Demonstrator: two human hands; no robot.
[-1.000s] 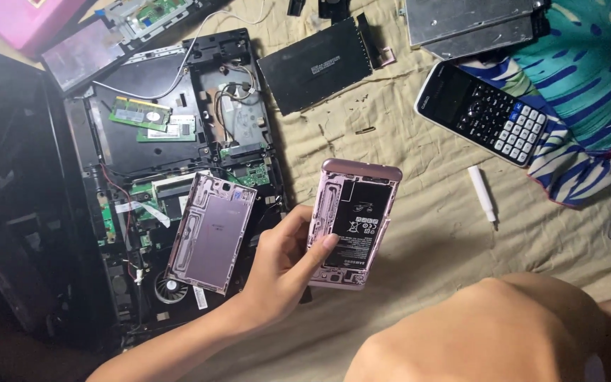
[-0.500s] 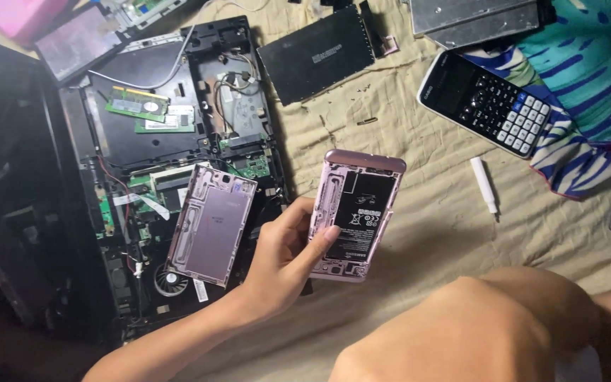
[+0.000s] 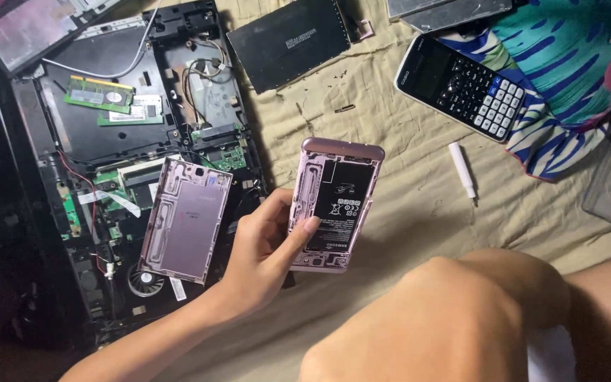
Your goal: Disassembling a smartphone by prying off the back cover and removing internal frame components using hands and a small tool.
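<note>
My left hand [image 3: 263, 255] grips a pink phone [image 3: 337, 191] with its back cover off. The black battery and the inner frame face up, and my thumb rests across the phone's lower left side. The phone is held just above the beige cloth. Left of the hand, a pink back plate [image 3: 185, 219] lies on an opened laptop [image 3: 107, 134] with bare circuit boards and wires. My right hand is out of sight. My bare knee [image 3: 447, 318] fills the lower right foreground.
On the cloth to the upper right lie a black calculator [image 3: 461, 85] and a small white pen-like tool [image 3: 462, 170]. A black rectangular panel [image 3: 291, 42] sits at the top centre. Patterned blue fabric [image 3: 567, 64] covers the right corner.
The phone stays in my left hand, tilted slightly more upright. The whole scene has drifted a little up and left as my head moved.
</note>
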